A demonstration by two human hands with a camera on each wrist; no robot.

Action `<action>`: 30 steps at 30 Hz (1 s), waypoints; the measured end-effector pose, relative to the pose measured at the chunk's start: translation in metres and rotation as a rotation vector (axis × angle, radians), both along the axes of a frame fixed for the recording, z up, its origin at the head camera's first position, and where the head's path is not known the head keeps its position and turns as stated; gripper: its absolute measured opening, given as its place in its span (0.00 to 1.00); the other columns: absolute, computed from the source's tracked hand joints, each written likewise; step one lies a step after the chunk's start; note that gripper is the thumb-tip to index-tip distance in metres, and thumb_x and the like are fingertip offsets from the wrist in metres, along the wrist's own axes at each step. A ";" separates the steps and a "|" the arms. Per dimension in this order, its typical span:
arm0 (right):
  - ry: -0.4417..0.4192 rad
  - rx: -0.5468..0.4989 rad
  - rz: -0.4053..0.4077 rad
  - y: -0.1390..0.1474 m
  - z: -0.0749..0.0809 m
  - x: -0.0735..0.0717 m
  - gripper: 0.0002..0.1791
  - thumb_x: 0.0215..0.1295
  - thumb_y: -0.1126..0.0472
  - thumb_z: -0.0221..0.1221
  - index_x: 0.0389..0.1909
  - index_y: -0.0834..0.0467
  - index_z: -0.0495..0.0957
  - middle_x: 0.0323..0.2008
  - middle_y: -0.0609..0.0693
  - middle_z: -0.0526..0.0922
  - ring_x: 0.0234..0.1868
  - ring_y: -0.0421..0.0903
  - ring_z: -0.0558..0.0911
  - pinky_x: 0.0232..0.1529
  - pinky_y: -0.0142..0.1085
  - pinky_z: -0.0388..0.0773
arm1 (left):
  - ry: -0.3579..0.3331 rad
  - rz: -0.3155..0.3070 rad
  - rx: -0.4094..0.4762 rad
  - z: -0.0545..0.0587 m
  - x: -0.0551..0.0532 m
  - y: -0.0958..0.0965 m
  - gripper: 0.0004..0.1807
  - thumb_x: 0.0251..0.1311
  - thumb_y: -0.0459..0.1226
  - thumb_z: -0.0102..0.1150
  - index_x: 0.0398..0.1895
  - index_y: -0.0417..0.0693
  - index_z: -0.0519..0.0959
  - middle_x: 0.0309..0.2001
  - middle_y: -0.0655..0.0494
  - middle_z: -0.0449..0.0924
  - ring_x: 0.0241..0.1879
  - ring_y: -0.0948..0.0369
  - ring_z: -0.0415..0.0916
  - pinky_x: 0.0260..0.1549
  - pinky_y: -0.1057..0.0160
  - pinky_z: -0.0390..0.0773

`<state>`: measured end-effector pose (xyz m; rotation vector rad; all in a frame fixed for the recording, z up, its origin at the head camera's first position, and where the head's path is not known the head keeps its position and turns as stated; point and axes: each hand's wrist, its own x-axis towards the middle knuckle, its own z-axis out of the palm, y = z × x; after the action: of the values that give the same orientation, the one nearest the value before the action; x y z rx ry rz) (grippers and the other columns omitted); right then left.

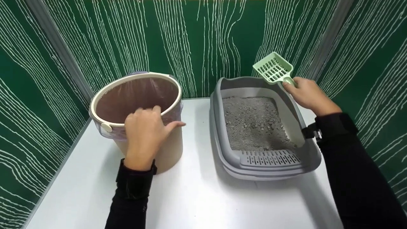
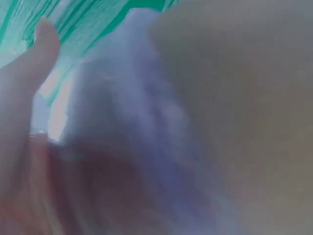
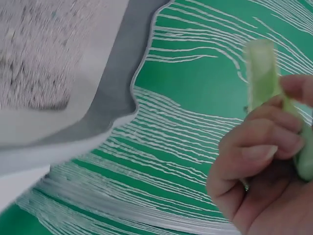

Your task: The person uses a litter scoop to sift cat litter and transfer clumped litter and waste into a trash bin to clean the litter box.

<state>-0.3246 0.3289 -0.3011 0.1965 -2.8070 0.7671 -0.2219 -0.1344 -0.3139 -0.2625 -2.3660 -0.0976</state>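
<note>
My right hand grips the handle of a pale green slotted litter scoop, raised over the back right of a grey litter box. In the right wrist view, curled fingers wrap the scoop's green handle. No clump shows on the scoop. Grey litter fills the box floor. At the near rim of a beige trash can is my left hand, thumb sticking out to the right. Its fingertips are hidden; the left wrist view is blurred, showing the thumb.
A thin purplish bag lines the can and folds over its rim. Can and box stand apart on a white table. Green walls with white wavy lines enclose the back and sides. The box has a slotted front ledge.
</note>
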 end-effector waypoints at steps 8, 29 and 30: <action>-0.056 0.183 -0.026 0.014 -0.011 -0.034 0.14 0.73 0.57 0.57 0.47 0.65 0.76 0.34 0.62 0.76 0.31 0.56 0.72 0.36 0.49 0.66 | -0.007 -0.391 0.049 -0.033 0.012 0.088 0.28 0.68 0.63 0.64 0.28 0.49 0.79 0.25 0.59 0.77 0.23 0.62 0.72 0.25 0.66 0.74; -0.166 0.319 0.022 0.042 -0.067 -0.046 0.15 0.82 0.65 0.47 0.47 0.76 0.75 0.38 0.73 0.81 0.33 0.63 0.76 0.41 0.56 0.71 | -0.336 -0.301 0.113 -0.135 -0.003 0.178 0.16 0.66 0.48 0.67 0.40 0.43 0.84 0.40 0.52 0.81 0.30 0.60 0.77 0.30 0.63 0.82; -0.160 0.330 0.027 0.041 -0.067 -0.046 0.15 0.83 0.65 0.46 0.45 0.75 0.75 0.38 0.73 0.81 0.33 0.63 0.76 0.41 0.57 0.72 | -0.340 -0.301 0.118 -0.135 -0.002 0.178 0.16 0.66 0.48 0.67 0.40 0.44 0.84 0.40 0.52 0.81 0.31 0.60 0.77 0.31 0.64 0.82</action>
<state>-0.3706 0.3703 -0.3680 0.2373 -3.0747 0.3321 -0.2243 0.0435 -0.4489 -0.5822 -2.6255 -0.4556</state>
